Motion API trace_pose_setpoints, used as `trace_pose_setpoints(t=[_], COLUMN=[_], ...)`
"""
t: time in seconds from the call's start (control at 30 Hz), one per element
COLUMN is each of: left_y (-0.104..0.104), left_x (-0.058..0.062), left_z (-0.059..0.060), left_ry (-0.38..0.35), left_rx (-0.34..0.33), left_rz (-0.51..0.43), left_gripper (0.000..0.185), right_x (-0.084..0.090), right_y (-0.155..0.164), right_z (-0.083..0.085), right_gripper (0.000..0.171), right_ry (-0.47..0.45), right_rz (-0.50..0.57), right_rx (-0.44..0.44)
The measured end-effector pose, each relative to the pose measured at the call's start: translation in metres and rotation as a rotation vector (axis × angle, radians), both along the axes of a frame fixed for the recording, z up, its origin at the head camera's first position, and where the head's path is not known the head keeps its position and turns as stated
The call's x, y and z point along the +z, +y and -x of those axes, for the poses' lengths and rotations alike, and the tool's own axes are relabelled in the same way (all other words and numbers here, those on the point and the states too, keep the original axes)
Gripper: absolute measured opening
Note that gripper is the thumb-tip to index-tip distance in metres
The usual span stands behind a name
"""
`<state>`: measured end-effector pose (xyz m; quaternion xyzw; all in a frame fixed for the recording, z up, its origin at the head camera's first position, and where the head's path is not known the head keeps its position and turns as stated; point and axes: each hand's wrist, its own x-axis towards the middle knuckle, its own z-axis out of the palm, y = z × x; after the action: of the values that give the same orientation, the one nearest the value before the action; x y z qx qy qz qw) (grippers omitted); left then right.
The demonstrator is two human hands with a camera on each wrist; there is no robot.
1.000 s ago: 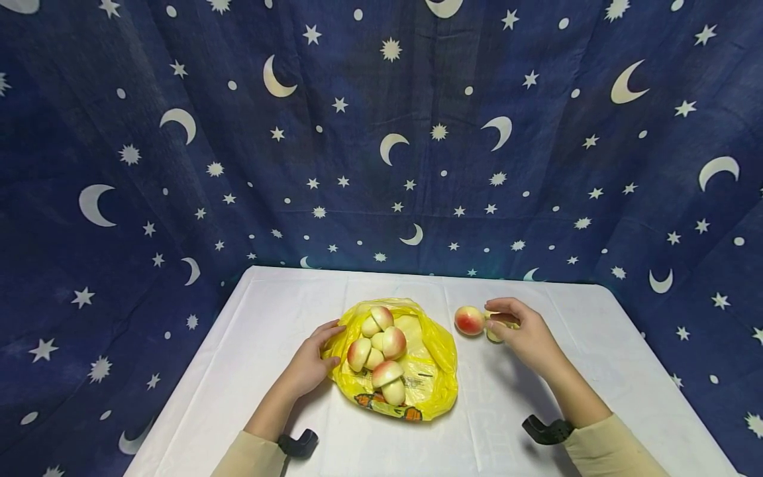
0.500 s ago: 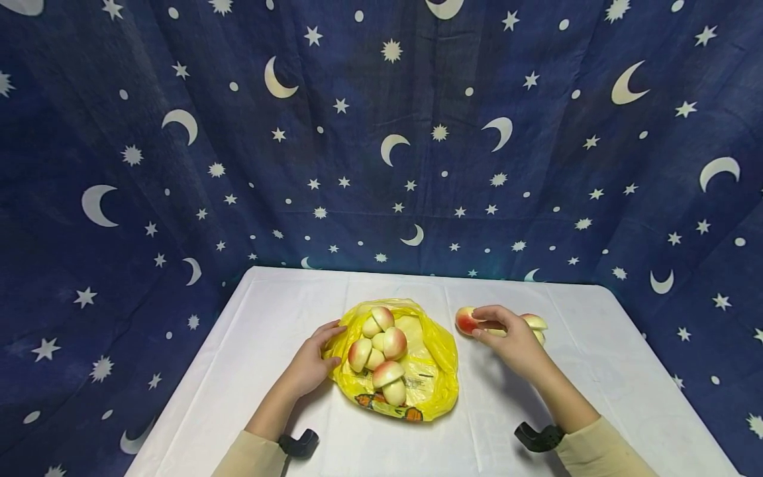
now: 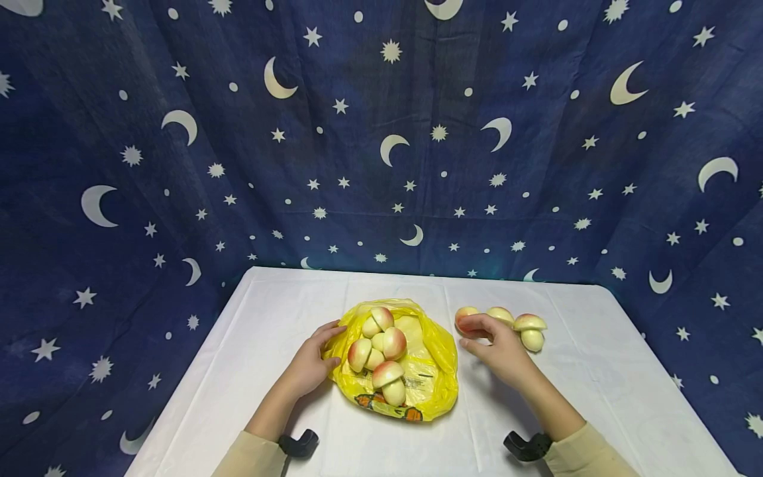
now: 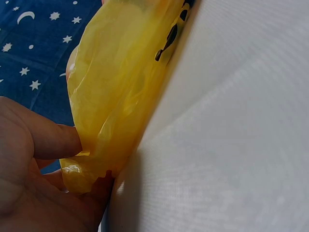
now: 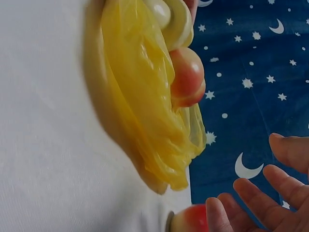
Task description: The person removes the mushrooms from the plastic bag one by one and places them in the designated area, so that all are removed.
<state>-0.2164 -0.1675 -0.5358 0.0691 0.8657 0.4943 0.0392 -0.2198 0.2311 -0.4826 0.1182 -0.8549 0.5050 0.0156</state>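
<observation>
A yellow plastic bag (image 3: pixel 438 371) lies spread on the table, holding several toy mushrooms (image 3: pixel 394 342) with cream stems and red-blushed caps. My left hand (image 3: pixel 310 361) holds the bag's left edge; in the left wrist view the thumb and fingers (image 4: pixel 58 142) pinch the yellow film (image 4: pixel 111 72). Right of the bag, my right hand (image 3: pixel 501 348) hovers with fingers parted, nothing between them. It partly covers a red-capped mushroom (image 3: pixel 463 317), whose red cap (image 5: pixel 190 220) shows beside the fingertips in the right wrist view. Two more mushrooms, a pale one (image 3: pixel 501 314) and an upright one (image 3: pixel 530 324), sit just beyond.
A white cloth (image 3: pixel 286 291) covers the table. Dark blue fabric (image 3: pixel 381 165) with moons and stars hangs behind and at the sides. Black wrist mounts (image 3: pixel 300 444) stick out from both forearms, low over the table.
My right hand has moved left from the pale mushroom toward the red-capped one, uncovering the two mushrooms on the right. The left hand and bag stay put.
</observation>
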Motion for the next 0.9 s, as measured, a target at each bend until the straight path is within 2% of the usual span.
trace_pose_setpoints(t=[0.17, 0.73, 0.9], left_y=[0.0, 0.001, 0.001], left_x=[0.0, 0.0, 0.0], left_z=[0.0, 0.0, 0.0], left_ry=[0.002, 0.003, 0.011], left_rx=[0.004, 0.005, 0.003], left_rz=[0.004, 0.006, 0.014], left_gripper=[0.061, 0.061, 0.061], right_x=[-0.002, -0.004, -0.008], right_y=[-0.007, -0.03, -0.038], right_z=[-0.002, -0.002, -0.001], right_gripper=[0.037, 0.039, 0.038], right_ry=[-0.018, -0.105, -0.123], right_rz=[-0.005, 0.069, 0.088], right_rx=[-0.008, 0.074, 0.072])
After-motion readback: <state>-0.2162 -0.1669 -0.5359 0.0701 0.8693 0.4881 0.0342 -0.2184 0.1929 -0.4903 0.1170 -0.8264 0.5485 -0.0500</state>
